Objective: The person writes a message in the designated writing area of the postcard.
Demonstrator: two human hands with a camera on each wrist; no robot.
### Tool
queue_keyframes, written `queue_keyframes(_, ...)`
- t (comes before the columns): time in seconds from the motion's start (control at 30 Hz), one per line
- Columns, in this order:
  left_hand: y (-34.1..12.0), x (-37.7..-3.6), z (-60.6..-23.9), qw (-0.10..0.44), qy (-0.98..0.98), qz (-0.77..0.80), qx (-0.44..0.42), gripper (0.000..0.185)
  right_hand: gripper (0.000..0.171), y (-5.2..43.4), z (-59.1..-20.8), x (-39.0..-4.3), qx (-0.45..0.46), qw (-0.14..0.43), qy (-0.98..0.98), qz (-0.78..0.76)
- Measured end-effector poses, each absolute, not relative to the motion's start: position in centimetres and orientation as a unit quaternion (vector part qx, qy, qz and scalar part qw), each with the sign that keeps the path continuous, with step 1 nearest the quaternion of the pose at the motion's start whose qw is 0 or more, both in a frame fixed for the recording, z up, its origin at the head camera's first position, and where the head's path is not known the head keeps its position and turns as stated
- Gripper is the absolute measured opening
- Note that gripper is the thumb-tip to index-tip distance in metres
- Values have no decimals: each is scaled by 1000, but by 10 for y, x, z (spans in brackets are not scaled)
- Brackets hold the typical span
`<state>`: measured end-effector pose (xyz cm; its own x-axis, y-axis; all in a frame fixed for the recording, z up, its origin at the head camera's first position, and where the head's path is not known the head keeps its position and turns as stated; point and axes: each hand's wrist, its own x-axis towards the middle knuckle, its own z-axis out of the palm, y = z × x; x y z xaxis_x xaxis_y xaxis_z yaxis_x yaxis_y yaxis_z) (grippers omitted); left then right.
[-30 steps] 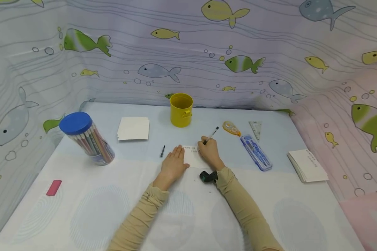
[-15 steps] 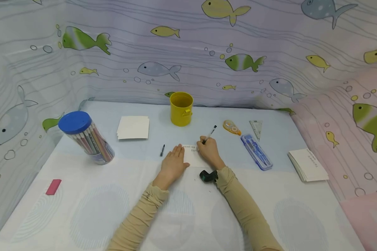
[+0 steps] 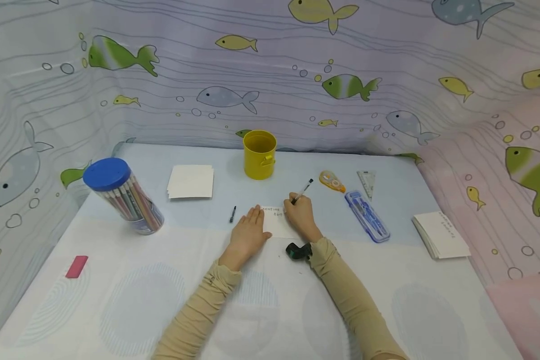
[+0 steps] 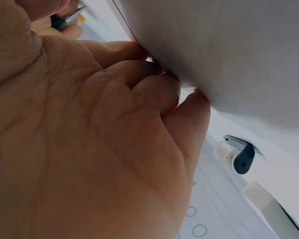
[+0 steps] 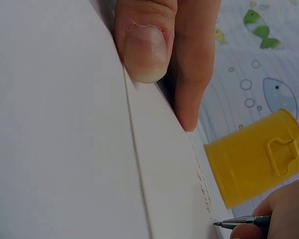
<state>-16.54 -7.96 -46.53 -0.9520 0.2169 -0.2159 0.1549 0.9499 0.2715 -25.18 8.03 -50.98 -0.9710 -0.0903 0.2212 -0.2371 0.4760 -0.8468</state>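
A small white card (image 3: 276,223) with handwritten lines lies on the table near the middle. My left hand (image 3: 248,232) lies flat on its left edge, fingers straight, pressing it down; the fingertips (image 5: 145,50) show on the card's edge (image 5: 149,169) in the right wrist view. My right hand (image 3: 299,215) grips a black pen (image 3: 302,191) with its tip (image 5: 218,224) on the card beside the writing. The left wrist view shows my palm (image 4: 79,139) against the card's underside (image 4: 229,45).
A yellow tin cup (image 3: 259,154) stands behind the card, a pen cap (image 3: 232,214) to its left. Further off are a white paper stack (image 3: 191,182), a blue-lidded pencil tub (image 3: 123,196), a pink eraser (image 3: 77,266), correction tape (image 3: 331,181), a blue compass case (image 3: 366,216), a set square (image 3: 366,182) and written cards (image 3: 441,235).
The right hand and pen shifted slightly along the writing line on the card. The left hand stays pressed on the card.
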Motion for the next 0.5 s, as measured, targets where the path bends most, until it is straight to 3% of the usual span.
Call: queue_keyframes(0.5, -81, -166, -465, 122, 979, 128, 98, 72, 40, 78, -506, -251, 98, 81, -859, 496)
